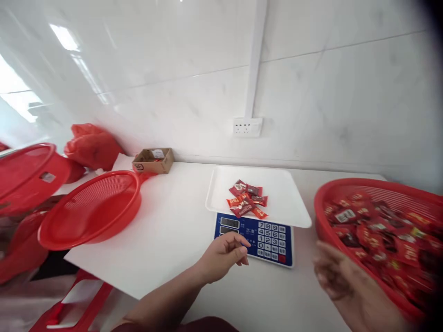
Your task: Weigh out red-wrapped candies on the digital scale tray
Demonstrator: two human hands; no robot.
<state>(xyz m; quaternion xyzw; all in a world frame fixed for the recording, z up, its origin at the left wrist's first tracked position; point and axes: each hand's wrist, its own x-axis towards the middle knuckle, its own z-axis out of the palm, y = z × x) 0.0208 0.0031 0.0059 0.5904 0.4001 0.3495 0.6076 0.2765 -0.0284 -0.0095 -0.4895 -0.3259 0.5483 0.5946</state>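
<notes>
Hovering over a blue scale (pixel 272 242), left hand (pixel 224 258) half-curled to a narrow gap.
Wrapped candies (pixel 244 200) lie beyond it on a white tray (pixel 277 184); a red basket (pixel 320 221) is beside the right hand (pixel 338 274), whose grip blur hides.

The small red and maroon packets (pixel 243 205) have thin, crinkled film wrappers with a glossy sheen, as do the heaped red packets (pixel 406 251) in the round red plastic basket (pixel 321 216), whose wall is a perforated mesh. Smooth white plastic with a soft sheen makes up the shallow rectangular tray (pixel 277 184); the blue keypad panel (pixel 254 251) looks flat and smooth. The white tabletop (pixel 169 230) is smooth and nearly matt. Polished, grey-veined white wall panels (pixel 173 101) mirror the light. The small brown open box (pixel 155 167) is matt cardboard; the bulging red bag (pixel 92 146), wrinkled thin plastic.
</notes>
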